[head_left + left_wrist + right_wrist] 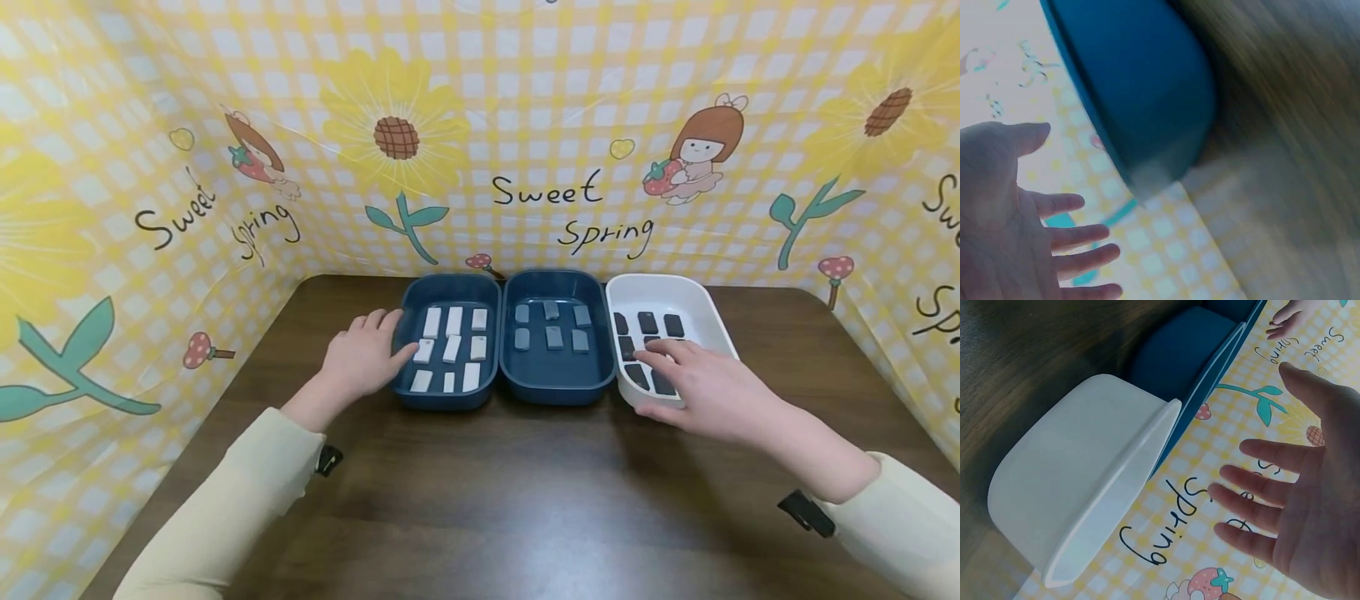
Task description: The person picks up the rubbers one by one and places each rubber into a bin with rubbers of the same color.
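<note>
My left hand [363,354] hovers at the left side of a dark blue bin [450,402], fingers spread and thumb over its rim. Rows of white rectangular pieces [454,321] lie inside that bin. On the other side, my right hand [708,387] is over the front right part of a white bin [667,292], partly covering the black pieces [647,322] laid in it. Both wrist views show bare palms with loosely extended fingers and nothing held. The blue bin wall [1141,81] and white bin wall [1079,456] appear beside them.
Between the two outer bins stands a second dark blue bin [558,392] with several grey pieces [554,337] in two rows. All three bins sit side by side at the back of the brown table [480,500]. A yellow checkered cloth [480,125] rises behind and at both sides.
</note>
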`<state>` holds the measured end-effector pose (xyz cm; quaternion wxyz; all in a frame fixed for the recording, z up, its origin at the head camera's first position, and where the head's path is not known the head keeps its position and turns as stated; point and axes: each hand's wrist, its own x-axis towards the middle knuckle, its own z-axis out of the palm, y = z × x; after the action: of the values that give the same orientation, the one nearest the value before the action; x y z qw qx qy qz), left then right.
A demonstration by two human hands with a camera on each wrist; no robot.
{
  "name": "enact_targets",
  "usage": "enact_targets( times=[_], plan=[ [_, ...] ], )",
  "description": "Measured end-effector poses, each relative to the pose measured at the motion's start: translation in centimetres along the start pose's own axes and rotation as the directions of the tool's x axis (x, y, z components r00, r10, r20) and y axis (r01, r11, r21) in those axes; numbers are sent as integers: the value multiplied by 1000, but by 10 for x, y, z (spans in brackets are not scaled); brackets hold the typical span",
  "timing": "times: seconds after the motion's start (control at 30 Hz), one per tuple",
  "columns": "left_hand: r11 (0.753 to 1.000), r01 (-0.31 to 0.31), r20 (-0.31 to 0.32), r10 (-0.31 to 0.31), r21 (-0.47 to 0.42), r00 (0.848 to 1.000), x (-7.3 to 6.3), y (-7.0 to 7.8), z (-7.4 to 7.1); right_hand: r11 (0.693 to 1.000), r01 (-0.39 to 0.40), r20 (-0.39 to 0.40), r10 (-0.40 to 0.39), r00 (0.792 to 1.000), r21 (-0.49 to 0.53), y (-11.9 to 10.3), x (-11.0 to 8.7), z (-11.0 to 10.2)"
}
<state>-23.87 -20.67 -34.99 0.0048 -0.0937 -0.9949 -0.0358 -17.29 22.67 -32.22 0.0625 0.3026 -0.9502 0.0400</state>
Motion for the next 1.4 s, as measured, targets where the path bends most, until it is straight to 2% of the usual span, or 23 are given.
enact_targets(
  times=[0.23, 0.53, 0.7, 0.93, 1.4],
  plan=[
    [987, -147, -52, 150, 56, 987, -20, 27, -9, 995, -53, -12, 52, 999, -85, -1, -7, 0],
    [965, -251, -67, 257, 79, 964, -41, 64, -20, 982, -112, -48, 106, 993, -152, -16, -7, 6],
    [960, -253, -66, 262, 122, 963, -48, 77, -24, 975, -134, -70, 123, 990, -175, -20, -3, 8],
    [957, -225, -76, 242, 183, 967, -51, 87, -25, 972, -153, -85, 139, 987, -179, -25, 2, 8],
    [957, -233, -64, 247, 174, 967, -55, 94, -23, 970, -170, -65, 161, 985, -171, -30, 1, 11]
  ],
)
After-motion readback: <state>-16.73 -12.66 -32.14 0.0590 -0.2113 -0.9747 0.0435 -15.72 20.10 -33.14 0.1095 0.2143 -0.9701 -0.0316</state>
